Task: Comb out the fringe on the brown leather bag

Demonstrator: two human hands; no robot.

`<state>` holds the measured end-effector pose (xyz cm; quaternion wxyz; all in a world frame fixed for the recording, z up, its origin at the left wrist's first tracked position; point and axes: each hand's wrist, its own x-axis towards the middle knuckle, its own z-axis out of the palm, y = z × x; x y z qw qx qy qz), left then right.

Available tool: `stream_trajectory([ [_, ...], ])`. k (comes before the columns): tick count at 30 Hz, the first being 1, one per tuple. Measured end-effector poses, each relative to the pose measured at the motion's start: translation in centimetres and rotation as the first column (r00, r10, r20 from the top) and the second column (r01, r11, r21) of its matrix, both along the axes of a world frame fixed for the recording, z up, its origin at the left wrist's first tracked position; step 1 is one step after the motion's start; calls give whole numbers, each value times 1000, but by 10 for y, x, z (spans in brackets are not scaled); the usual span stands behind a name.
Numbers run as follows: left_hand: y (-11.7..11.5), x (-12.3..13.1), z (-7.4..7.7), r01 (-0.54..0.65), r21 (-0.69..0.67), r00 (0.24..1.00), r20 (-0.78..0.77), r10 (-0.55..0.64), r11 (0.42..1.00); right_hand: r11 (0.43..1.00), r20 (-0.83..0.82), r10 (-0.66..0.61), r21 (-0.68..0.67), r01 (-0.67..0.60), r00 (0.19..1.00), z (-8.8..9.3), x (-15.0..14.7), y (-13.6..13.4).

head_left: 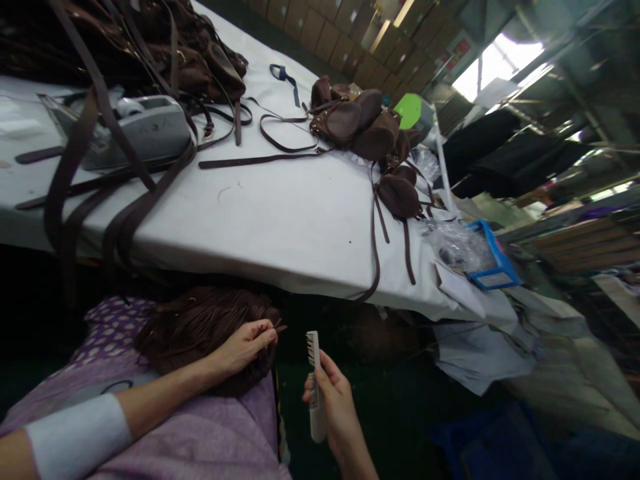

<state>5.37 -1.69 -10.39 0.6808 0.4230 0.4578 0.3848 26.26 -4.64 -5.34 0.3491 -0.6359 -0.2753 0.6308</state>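
On my lap lies a dark brown fringed bundle (200,323) of many thin strips; its full shape does not show. My left hand (253,343) is closed in a pinch over its right side, with the tip of a thin brown strip (282,327) poking out past the fingertips. To the right, apart from the bundle, my right hand (334,393) grips a white comb (315,417). The comb stands nearly upright, its teeth toward the left. Some fingers of this hand are hidden behind the comb.
A white-covered table (280,220) runs across in front of me. Brown bags (360,120) with straps lie on it, and more bags (200,60) pile up at left beside a grey device (145,127). Long straps (125,227) hang over the near edge. A blue bin (495,260) holds clear plastic.
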Motion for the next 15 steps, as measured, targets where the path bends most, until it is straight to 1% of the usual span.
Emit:
stream_trajectory([
  [2, -1, -3, 4, 76, 19, 996, 41, -77, 997, 1000, 28, 28, 8, -28, 999, -14, -9, 1],
  [4, -3, -5, 8, 158, 63, 985, 56, -161, 986, 997, 54, 67, 27, -68, 996, -18, -17, 4],
  [6, -4, -5, 9, 212, 95, 975, 42, -217, 973, 991, 60, 120, 47, -123, 991, -17, -26, 8],
  [9, -4, -4, 9, 261, 106, 964, 15, -264, 959, 979, 40, 191, 70, -194, 981, -9, -38, 13],
  [13, -3, -3, 6, 286, 101, 957, 17, -289, 953, 975, 41, 208, 78, -210, 977, -3, -46, 15],
  [15, -2, -3, 5, 281, 86, 956, 59, -287, 956, 975, -12, 218, 45, -217, 976, -4, -46, 15],
])
